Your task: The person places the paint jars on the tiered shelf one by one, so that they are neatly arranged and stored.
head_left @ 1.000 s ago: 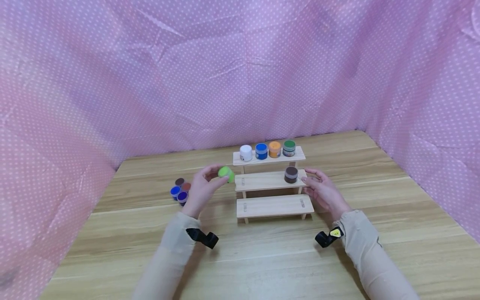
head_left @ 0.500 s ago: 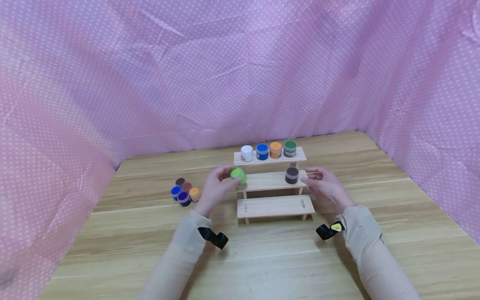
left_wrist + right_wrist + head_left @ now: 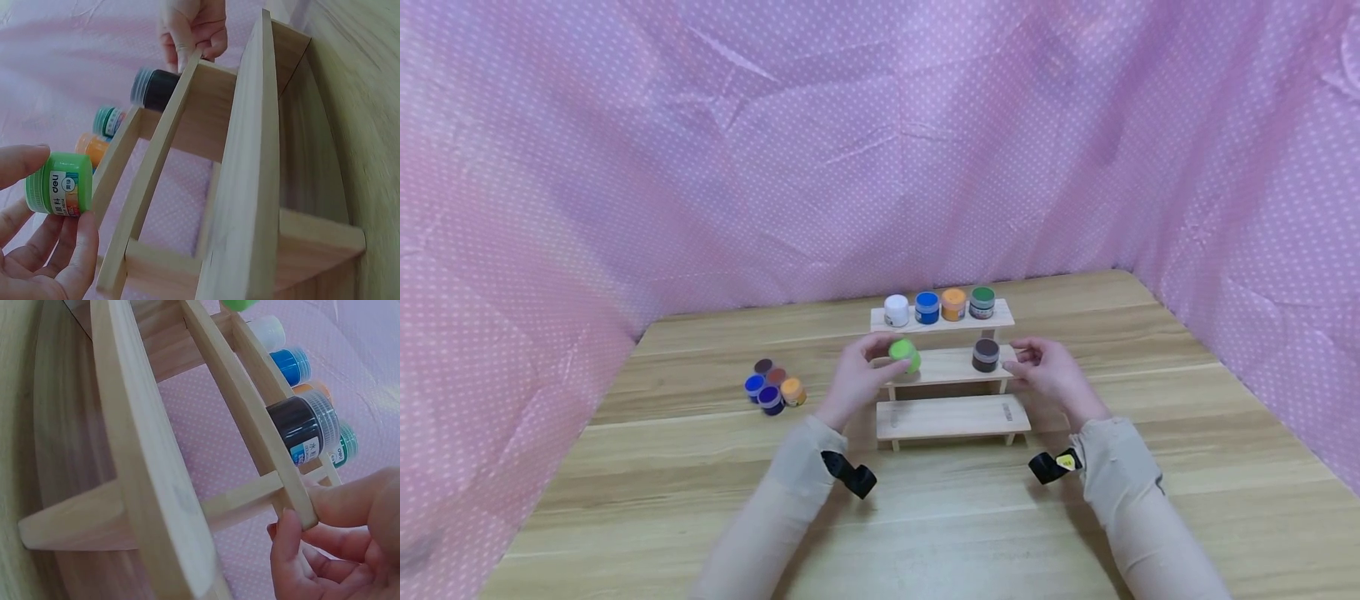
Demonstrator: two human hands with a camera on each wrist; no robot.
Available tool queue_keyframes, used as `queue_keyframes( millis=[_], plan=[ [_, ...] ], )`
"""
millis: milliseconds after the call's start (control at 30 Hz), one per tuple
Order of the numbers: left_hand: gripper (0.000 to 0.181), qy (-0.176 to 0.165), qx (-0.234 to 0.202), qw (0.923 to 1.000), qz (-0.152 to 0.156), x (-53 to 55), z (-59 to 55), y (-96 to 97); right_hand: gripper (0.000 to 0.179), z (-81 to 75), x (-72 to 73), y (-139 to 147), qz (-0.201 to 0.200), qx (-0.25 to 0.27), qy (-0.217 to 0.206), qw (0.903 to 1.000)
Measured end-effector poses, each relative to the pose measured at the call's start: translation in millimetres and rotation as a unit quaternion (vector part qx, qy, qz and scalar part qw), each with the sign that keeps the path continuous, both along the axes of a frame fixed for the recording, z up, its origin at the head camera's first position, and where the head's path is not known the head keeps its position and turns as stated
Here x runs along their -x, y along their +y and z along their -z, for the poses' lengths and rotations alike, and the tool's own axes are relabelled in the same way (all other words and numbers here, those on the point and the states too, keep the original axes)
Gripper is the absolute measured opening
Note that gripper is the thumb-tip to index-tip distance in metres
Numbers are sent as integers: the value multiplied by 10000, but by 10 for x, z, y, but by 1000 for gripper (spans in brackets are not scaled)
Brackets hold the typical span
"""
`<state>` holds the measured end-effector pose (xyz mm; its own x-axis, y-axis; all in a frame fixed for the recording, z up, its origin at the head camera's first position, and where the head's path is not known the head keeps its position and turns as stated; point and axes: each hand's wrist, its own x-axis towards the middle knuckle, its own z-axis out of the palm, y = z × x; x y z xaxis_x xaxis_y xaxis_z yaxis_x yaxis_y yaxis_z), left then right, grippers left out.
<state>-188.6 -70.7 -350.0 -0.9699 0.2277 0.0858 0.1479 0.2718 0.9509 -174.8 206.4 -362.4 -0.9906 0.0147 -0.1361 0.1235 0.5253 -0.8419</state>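
My left hand (image 3: 861, 372) holds a light green paint jar (image 3: 62, 184) between thumb and fingers, just above the left part of the rack's middle shelf (image 3: 947, 367). The jar's printed label faces the left wrist camera. At the other end, my right hand (image 3: 350, 534) pinches the tip of that same shelf board. A dark brown paint jar (image 3: 300, 428) stands upright on the board close to my right fingers. Along the top shelf (image 3: 1003, 315) stand a white jar (image 3: 897, 311), a blue jar (image 3: 927, 308), an orange jar (image 3: 953, 305) and a green jar (image 3: 982, 303).
The three-tier wooden rack has a lowest shelf (image 3: 951, 417) at the front. Left of it, several more jars stand grouped on the wooden table (image 3: 955, 533), among them an orange-yellow jar (image 3: 793, 392) and a purple jar (image 3: 771, 400). A pink dotted cloth (image 3: 880, 150) hangs behind.
My left hand has carried the light green jar rightward, from beside the rack to above the middle shelf's left part. My right hand stays at the shelf's right end.
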Motion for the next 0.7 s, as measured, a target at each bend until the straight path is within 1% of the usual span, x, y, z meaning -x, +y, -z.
queue_keyframes(
  millis=[233, 400, 500, 567, 700],
  plan=[
    [39, 2, 164, 9996, 250, 29, -9, 150, 52, -14, -10, -18, -4, 94, 28, 10000],
    [39, -98, 337, 9989, 313, 43, -15, 238, 52, -3, 2, -25, -39, 148, 86, 9998],
    [39, -145, 451, 9983, 353, 55, -13, 290, 51, 14, 2, -20, -83, 65, 188, 9998],
    [39, -131, 510, 9978, 403, 60, -15, 326, 51, 23, -2, -14, -107, 2, 293, 9995],
    [37, 72, 686, 9963, 521, 71, -22, 399, 49, 46, -9, -3, -126, -49, 468, 9988]
  ],
)
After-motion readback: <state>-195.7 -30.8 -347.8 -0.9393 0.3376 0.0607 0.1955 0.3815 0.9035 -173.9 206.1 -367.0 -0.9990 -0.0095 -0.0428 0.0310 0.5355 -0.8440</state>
